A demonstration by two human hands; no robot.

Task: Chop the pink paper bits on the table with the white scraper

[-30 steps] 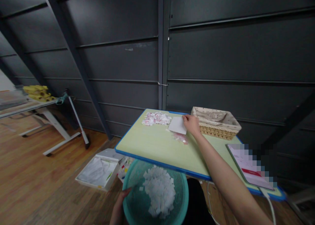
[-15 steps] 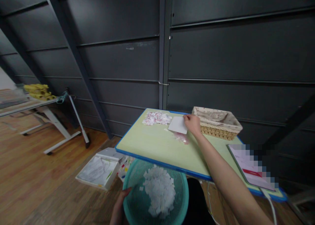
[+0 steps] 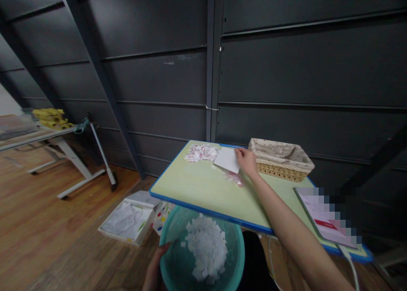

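Note:
My right hand (image 3: 246,160) grips the right edge of a flat white card (image 3: 227,159), holding it tilted just above the table. Below the card lie a few small pinkish and white pieces (image 3: 234,178). To its left is a spread heap of small white and reddish pieces (image 3: 201,152). Down at the lower edge, my left hand (image 3: 158,257) is closed on the rim of a teal plastic basket (image 3: 171,223), tucked under the table's front edge. Many small white square pieces (image 3: 207,248) are piled inside that basket.
The light green table (image 3: 190,180) has a blue edge. A cloth-lined wicker basket (image 3: 281,160) stands at its back right, and a tablet (image 3: 324,219) with a white cable lies at the right. An open white box (image 3: 127,221) is on the wooden floor. Another table (image 3: 47,132) stands left.
My right hand has moved slightly left with the white card, toward the heap of pieces. My left hand and the teal basket stay about where they were.

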